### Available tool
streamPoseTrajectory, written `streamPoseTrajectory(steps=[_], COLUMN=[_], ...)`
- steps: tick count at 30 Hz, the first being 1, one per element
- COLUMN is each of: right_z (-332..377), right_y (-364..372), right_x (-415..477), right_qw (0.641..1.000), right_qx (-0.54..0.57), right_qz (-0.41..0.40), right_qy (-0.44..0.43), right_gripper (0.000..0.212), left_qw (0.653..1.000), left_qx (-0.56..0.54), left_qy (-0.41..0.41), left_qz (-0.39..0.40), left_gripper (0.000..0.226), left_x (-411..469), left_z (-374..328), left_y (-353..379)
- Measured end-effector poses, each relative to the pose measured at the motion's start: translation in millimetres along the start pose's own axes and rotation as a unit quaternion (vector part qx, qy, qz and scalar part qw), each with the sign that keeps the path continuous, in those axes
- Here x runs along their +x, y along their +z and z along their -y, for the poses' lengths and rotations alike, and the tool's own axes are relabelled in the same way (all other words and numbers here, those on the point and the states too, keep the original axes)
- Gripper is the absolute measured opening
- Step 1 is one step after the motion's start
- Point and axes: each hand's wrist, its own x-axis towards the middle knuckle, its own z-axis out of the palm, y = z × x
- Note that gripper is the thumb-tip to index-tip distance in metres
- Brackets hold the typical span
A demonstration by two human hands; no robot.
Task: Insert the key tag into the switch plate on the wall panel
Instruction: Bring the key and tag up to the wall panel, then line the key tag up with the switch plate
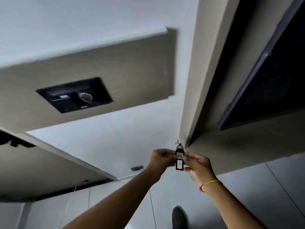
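Note:
A black key tag (179, 160) with a white label reading 407 stands upright between both hands, a small metal ring at its top. My left hand (160, 160) pinches its left edge and my right hand (197, 164) pinches its right edge. A beige wall panel (125, 63) hangs on the white wall at upper left. Set into it is a black switch plate (74, 96) with a round metallic part in its middle. The tag is well below and to the right of the plate, apart from it.
A beige door frame (196, 90) runs down beside the hands, with a dark door (270, 80) to its right. A small dark outlet (137, 168) sits low on the wall. My dark shoe (179, 218) stands on the grey tiled floor. A beige surface edge (66, 156) juts in from the left.

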Motion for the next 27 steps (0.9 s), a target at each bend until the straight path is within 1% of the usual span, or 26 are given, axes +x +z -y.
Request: streamPoseTrajectory(steps=[3,5,7,10,13,15,18,20,23,27], right_z=[47.3,85.7,126.2,185.7,237.9,266.2,296.7,311.4,323.1,322.0], right_y=[57.2,99.7,142.9,203.5,261.1,294.5,330.0,346.1,359.9,363.8], right_x=[-28.2,-50.1,-72.3,-106.5,-133.0,-148.5,-164.5,-170.8,-172.7,-165.5], right_qw=[0.995,0.986,0.972,0.945,0.921,0.907,0.895,0.889,0.886,0.889], right_qx=[-0.019,-0.038,-0.052,-0.067,-0.082,-0.094,-0.106,-0.121,-0.141,-0.156], right_qz=[0.084,0.126,0.158,0.201,0.232,0.239,0.233,0.234,0.235,0.224], right_qy=[-0.057,-0.105,-0.166,-0.249,-0.303,-0.335,-0.364,-0.375,-0.374,-0.369], right_gripper=[0.015,0.015,0.016,0.01,0.012,0.013,0.023,0.024,0.019,0.014], left_qw=[0.998,0.992,0.983,0.968,0.954,0.945,0.934,0.932,0.933,0.937], left_qx=[-0.011,-0.022,-0.02,-0.007,-0.011,-0.012,-0.002,0.006,0.013,0.018], left_qy=[0.062,0.123,0.178,0.242,0.289,0.315,0.347,0.354,0.352,0.338], left_qz=[-0.022,-0.025,-0.039,-0.063,-0.077,-0.082,-0.081,-0.073,-0.073,-0.085], left_gripper=[0.009,0.01,0.012,0.013,0.013,0.011,0.01,0.01,0.018,0.021], left_x=[-47.3,-78.8,-107.5,-146.4,-177.4,-195.7,-213.1,-216.7,-215.2,-201.6], left_z=[-55.1,-93.8,-134.9,-196.7,-248.5,-276.4,-308.2,-323.2,-334.9,-334.6], left_y=[-51.1,-88.1,-126.1,-177.3,-223.6,-249.9,-279.0,-293.7,-306.6,-311.9])
